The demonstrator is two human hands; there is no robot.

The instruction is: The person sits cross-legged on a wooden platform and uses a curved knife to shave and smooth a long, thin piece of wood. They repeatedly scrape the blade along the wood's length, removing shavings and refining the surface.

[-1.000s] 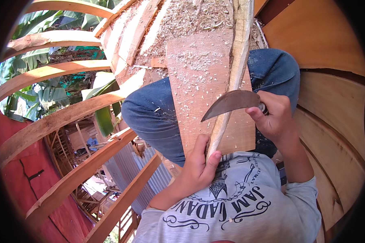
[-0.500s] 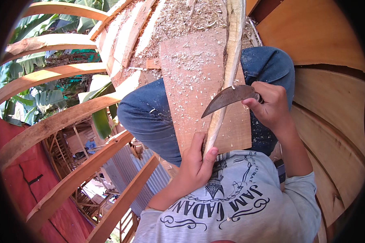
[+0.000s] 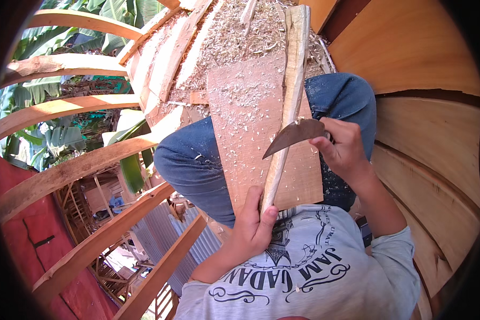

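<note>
My left hand (image 3: 256, 226) is closed round the near end of a long, pale wooden strip (image 3: 292, 88), close to my shirt. The strip runs away from me over a flat board (image 3: 245, 122) that lies across my lap, sprinkled with shavings. In my right hand (image 3: 346, 146) is a knife with a broad, curved dark blade (image 3: 295, 137). Its handle is mostly hidden by my fingers. The blade lies across the strip around its middle, its tip pointing left, with a small curl of wood on its upper edge.
Curved wooden ribs (image 3: 69, 144) stand at the left, with gaps showing leaves and corrugated sheets (image 3: 165, 234) below. Wooden planks (image 3: 426, 133) form a wall at the right. Wood shavings (image 3: 234, 34) cover the far surface, where a loose strip (image 3: 184, 50) lies.
The strip and my left hand have shifted a little left and toward me, bringing the strip's far end into view. The knife has tilted slightly and moved down a little.
</note>
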